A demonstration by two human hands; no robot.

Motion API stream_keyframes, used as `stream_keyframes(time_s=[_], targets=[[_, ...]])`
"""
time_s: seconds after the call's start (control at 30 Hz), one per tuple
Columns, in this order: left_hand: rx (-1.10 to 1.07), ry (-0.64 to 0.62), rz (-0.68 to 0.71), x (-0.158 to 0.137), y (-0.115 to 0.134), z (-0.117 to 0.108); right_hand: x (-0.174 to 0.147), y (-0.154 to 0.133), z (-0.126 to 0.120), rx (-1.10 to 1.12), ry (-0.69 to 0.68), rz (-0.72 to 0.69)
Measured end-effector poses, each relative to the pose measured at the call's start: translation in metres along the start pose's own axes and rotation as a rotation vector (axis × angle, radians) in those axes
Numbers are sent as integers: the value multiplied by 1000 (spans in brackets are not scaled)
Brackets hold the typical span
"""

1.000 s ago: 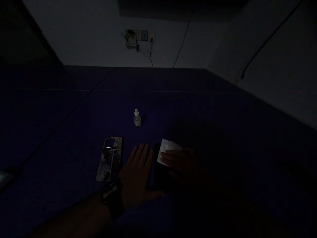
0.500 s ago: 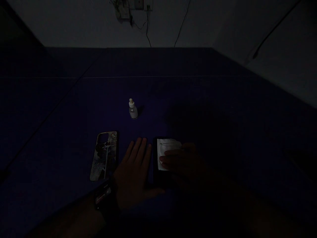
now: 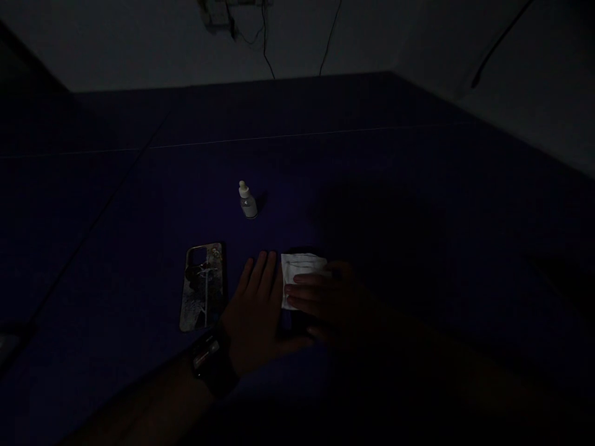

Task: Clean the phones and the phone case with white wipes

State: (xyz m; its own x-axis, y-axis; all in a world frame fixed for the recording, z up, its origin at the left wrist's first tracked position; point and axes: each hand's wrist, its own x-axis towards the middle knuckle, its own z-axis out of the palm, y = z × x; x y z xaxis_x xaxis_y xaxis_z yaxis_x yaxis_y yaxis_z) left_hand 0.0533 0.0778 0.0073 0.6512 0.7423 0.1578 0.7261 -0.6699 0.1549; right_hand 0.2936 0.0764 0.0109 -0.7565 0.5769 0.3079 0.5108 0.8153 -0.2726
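Observation:
My left hand (image 3: 255,316) lies flat on the dark blue surface with its fingers stretched out, a watch (image 3: 207,358) on its wrist. Beside it, my right hand (image 3: 325,303) presses its fingers on a folded white cloth (image 3: 297,266), perhaps a tissue. Beneath the cloth is a dark flat thing (image 3: 301,320), mostly covered and hard to make out in the low light. A patterned phone case (image 3: 203,288) with a camera cutout rests left of my left hand. Beyond the hands a small dropper bottle (image 3: 248,204) with a white top stands upright.
The room is very dim. A grey wall (image 3: 139,49) with sockets and hanging cables (image 3: 265,43) rises behind the blue surface (image 3: 223,167). Another cable (image 3: 497,49) runs along the right wall. Something pale and dark (image 3: 12,341) sits at the left edge.
My right hand has slid the white cloth left across the dark flat thing, close against my left hand's fingers. My left hand stays flat. The view has tilted a little.

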Motion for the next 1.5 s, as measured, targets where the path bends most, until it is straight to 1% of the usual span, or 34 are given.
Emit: stream_keyframes(time_s=[0.07,0.17,0.23,0.33,0.43,0.5,0.57,0.6,0.7,0.77,0.87,0.97,1.07,1.17,1.27,1.37,1.43,1.5], targets=[[3,0,1,0,0,0,1,0,1,-34,-2,43],[1,-9,-1,0,0,0,-2,4,0,-102,56,115],[3,-14,-4,1,1,0,-4,5,-1,-105,64,89],[11,-13,1,1,1,0,-3,2,0,-68,6,12],[5,-5,2,1,0,1,-3,0,0,-93,-15,42],[1,1,-1,1,0,2,-4,1,-2,-128,29,80],[1,6,-1,0,0,2,-5,3,-5,-132,61,74],[3,10,-2,0,0,3,-5,2,-6,-121,54,49],[10,19,-1,0,0,3,-3,-1,-5,-100,-29,-11],[10,22,1,0,0,3,-3,-3,-3,-121,-41,18],[10,21,2,-1,0,3,-7,-2,-3,-144,20,82],[19,14,1,-1,0,3,-11,-1,-5,-112,31,40],[25,21,6,-1,0,3,-9,-3,-4,-109,-32,2],[21,34,8,0,0,3,-7,-2,-3,-171,-53,60],[23,27,2,0,0,2,-10,2,-6,-208,0,107],[24,19,-8,0,0,2,-14,3,-8,-184,32,56],[23,27,-10,0,1,2,-13,0,-8,-149,10,2],[23,31,-6,-1,1,2,-10,-3,-6,-136,-30,-15]])
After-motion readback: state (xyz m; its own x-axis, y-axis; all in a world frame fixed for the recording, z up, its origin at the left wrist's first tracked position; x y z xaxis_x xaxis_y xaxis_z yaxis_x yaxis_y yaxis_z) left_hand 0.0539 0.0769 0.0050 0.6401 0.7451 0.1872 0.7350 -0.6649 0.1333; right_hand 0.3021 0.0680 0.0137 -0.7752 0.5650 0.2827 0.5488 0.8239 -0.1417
